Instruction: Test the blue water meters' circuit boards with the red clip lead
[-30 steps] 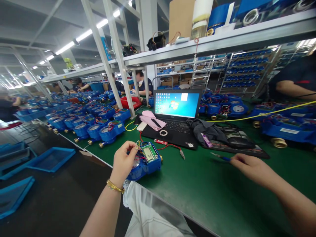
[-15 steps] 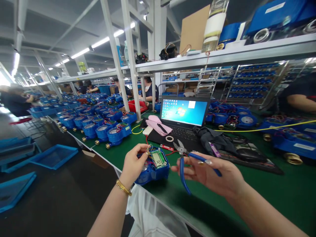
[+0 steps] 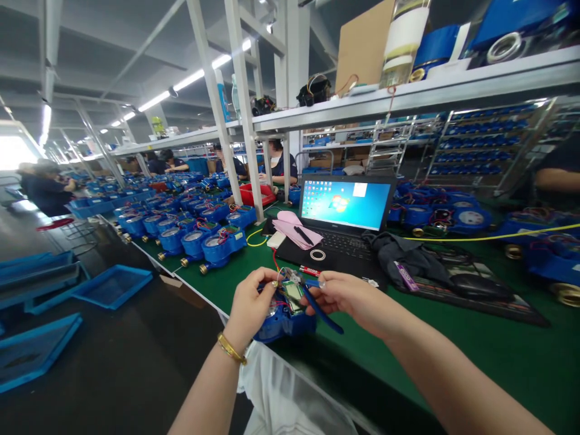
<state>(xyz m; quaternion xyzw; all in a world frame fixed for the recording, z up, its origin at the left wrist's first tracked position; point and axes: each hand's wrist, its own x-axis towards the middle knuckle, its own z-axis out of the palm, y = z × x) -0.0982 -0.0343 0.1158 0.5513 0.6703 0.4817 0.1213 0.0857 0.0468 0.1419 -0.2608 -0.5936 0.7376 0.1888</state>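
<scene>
A blue water meter (image 3: 285,326) with a bare green circuit board (image 3: 294,297) sits at the bench's front edge. Above it, my left hand (image 3: 254,299) pinches thin wires (image 3: 280,278) between thumb and fingertips. My right hand (image 3: 348,297) grips blue-handled cutting pliers (image 3: 322,311). Their metal jaws (image 3: 292,276) point left, close to the wires and over the board's far edge. Whether the jaws touch the wires I cannot tell.
Behind the meter stand a laptop (image 3: 347,202), a pink cloth (image 3: 296,229) with a black pen, a white ring (image 3: 318,255) and a red marker-like tube (image 3: 312,271). Rows of blue meters (image 3: 222,244) line the left. A dark cloth (image 3: 392,260) and mouse (image 3: 483,287) lie right.
My right hand has brought the pliers left and slightly up to the wires, and their handles have drawn closer together. My left hand still pinches the wires. The view has shifted slightly.
</scene>
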